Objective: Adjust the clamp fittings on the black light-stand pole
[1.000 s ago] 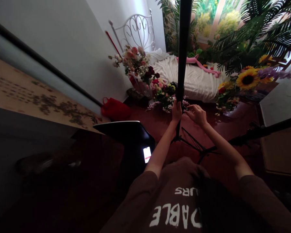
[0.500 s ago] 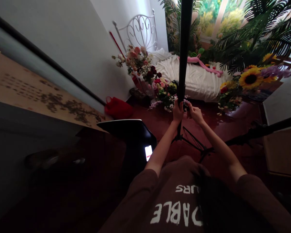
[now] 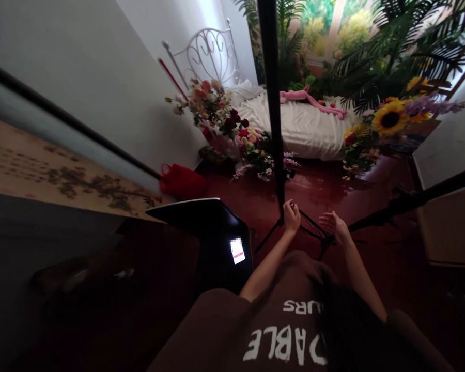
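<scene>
A black upright pole on a tripod base stands in front of me. My left hand is low beside this pole, near the top of the tripod legs, with its fingers curled; whether they grip anything is too small to tell. To the right, my right hand is held apart from the pole, fingers spread and nothing in it. Thin black tripod legs show between and behind the two hands. Another black pole runs slantwise at the right, behind my right hand.
A dark stand with a lit phone is left of my arm. Beyond are a red bag, a white-draped bed, flower bunches, sunflowers and palm leaves. A slanting black bar crosses the left side.
Both hands have moved down from the upper part of the pole. My right hand has come away to the right and opened. The view has shifted slightly.
</scene>
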### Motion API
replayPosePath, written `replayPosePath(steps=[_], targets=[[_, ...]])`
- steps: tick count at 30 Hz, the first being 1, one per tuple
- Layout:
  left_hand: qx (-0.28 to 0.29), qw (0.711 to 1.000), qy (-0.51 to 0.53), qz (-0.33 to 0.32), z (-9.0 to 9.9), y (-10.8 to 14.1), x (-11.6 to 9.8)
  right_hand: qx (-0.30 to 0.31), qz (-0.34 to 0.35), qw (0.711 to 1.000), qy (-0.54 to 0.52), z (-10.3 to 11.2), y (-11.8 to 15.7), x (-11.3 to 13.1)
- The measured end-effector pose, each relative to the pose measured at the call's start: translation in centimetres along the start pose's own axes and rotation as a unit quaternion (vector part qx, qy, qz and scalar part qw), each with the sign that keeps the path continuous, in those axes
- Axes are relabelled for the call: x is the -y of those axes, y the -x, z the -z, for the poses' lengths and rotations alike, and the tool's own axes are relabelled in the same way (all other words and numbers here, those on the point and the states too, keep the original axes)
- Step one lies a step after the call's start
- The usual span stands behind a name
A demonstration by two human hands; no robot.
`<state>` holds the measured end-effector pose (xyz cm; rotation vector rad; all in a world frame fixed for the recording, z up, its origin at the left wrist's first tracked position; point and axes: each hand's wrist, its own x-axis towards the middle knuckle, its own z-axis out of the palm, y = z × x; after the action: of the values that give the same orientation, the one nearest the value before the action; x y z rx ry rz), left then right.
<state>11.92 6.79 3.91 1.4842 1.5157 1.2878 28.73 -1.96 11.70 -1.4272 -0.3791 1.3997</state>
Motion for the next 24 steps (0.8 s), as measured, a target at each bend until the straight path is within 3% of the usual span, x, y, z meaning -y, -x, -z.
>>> replayPosePath(steps=[3, 6, 8, 12, 15, 18, 24], targets=[[0.07, 0.996, 0.006, -0.05, -1.9, 0.9, -1.2, -0.104, 0.003, 0.994, -0.043, 4.2, 1.5, -1.9], [0.137, 0.987, 0.017, -0.085, -3.9, 0.9, -3.5, -0.221, 0.017, 0.967, -0.122, 7.6, 3.6, -2.9], [0.189, 0.976, 0.031, -0.101, -5.4, 1.1, -5.3, -0.268, 0.022, 0.947, -0.173, 9.2, 5.1, -3.0], [0.305, 0.936, 0.072, -0.158, -8.8, 2.3, -9.0, -0.309, 0.06, 0.927, -0.204, 10.7, 7.6, -2.1], [0.391, 0.885, 0.107, -0.228, -11.5, 3.7, -11.9, -0.33, 0.125, 0.924, -0.145, 11.2, 8.5, 0.0], [0.444, 0.847, 0.143, -0.256, -14.0, 5.1, -14.6, -0.321, 0.152, 0.931, -0.083, 11.6, 8.5, 2.7], [0.433, 0.866, 0.129, -0.217, -17.3, 6.6, -16.8, -0.334, 0.173, 0.926, 0.013, 12.5, 7.6, 6.6]])
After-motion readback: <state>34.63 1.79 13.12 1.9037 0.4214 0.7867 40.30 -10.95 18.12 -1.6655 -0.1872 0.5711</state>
